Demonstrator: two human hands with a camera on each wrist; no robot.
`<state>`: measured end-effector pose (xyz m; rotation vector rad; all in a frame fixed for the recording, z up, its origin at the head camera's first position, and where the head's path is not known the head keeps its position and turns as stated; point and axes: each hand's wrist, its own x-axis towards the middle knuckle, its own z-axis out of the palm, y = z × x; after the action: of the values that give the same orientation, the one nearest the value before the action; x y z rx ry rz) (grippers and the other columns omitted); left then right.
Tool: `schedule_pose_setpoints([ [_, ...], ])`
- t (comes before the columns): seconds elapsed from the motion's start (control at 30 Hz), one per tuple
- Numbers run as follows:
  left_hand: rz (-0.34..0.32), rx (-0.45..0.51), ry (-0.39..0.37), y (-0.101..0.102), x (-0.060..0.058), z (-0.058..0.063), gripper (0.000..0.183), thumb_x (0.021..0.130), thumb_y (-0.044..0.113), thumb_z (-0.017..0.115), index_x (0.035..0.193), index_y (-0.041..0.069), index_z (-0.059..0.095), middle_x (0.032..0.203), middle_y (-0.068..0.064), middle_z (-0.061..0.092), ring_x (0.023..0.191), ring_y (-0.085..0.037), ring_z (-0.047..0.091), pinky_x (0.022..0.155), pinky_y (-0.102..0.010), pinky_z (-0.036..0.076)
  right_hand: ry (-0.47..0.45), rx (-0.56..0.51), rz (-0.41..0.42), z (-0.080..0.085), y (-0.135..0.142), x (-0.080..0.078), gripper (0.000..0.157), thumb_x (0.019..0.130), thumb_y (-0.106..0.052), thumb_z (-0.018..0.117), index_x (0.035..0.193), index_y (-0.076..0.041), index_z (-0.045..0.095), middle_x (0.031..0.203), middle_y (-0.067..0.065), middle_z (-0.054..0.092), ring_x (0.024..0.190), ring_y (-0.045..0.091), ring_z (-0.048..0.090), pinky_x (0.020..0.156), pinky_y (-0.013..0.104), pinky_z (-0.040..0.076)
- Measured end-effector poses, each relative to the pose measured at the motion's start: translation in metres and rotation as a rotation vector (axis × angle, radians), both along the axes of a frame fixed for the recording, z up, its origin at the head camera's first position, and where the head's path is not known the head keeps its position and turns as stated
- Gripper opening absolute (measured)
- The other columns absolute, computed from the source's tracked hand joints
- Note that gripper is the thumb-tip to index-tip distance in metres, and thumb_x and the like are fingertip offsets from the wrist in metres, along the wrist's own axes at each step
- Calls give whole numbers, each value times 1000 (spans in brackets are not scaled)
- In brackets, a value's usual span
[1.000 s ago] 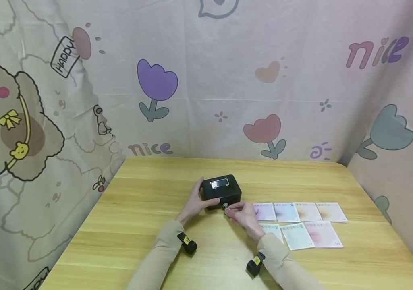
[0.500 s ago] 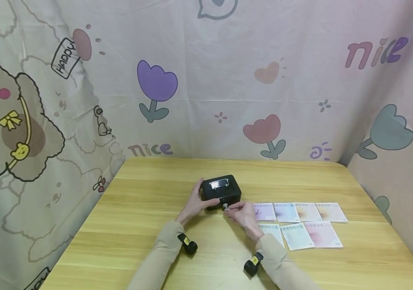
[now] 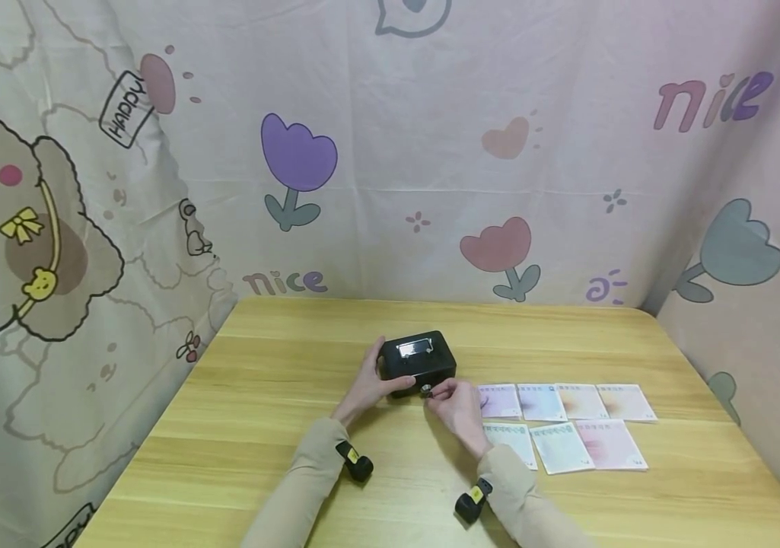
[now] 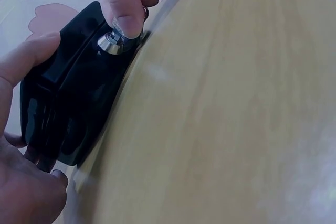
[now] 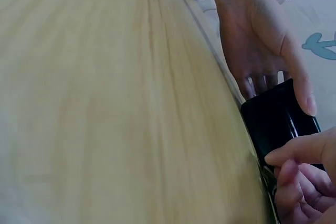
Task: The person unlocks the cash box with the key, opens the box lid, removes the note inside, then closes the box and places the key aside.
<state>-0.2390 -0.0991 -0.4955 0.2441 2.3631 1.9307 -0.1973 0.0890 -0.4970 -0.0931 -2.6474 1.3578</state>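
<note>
A small black cash box (image 3: 439,358) with a silver handle (image 3: 415,347) on its lid sits closed on the wooden table. My left hand (image 3: 366,390) holds it by its left side, the thumb lying along the front top edge. In the left wrist view a round silver lock (image 4: 109,44) stands out from the front of the box. My right hand (image 3: 460,412) pinches a small key (image 4: 117,32) at this lock between thumb and forefinger. Most of the key is hidden by the fingers, and a bit of a ring shows beside them.
Several stacks of pastel banknotes lie in two rows to the right, such as a purple stack (image 3: 501,401), a green one (image 3: 562,447) and a pink one (image 3: 612,445). A printed cloth (image 3: 390,152) hangs behind the table (image 3: 280,342).
My right hand and wrist have turned slightly at the lock, and the wrist camera has shifted a little left. The cash box and my left hand stay in place.
</note>
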Motion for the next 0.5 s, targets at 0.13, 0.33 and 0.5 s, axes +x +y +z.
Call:
schedule_pose_setpoints([
  [0.13,1,-2,-3,0,1,0,115,75,24,88,162,10,14,168,-21,14,155,-42,18,128,-61,14,11,27,14,0,0,1,13,70,-7,83,79,-11,74,72,1,74,58,7,61,85,36,42],
  [0.33,-4,7,1,0,-1,0,115,75,25,88,162,9,14,168,-22,14,155,-42,16,128,-62,12,10,7,21,-1,1,2,13,72,-7,83,80,-9,73,72,1,74,59,7,60,78,30,47],
  [0.5,-9,8,6,0,-1,0,116,75,25,88,162,9,13,168,-21,13,156,-41,15,128,-62,12,76,57,36,-1,2,3,12,70,-6,82,74,-11,71,68,1,72,59,7,58,70,28,46],
])
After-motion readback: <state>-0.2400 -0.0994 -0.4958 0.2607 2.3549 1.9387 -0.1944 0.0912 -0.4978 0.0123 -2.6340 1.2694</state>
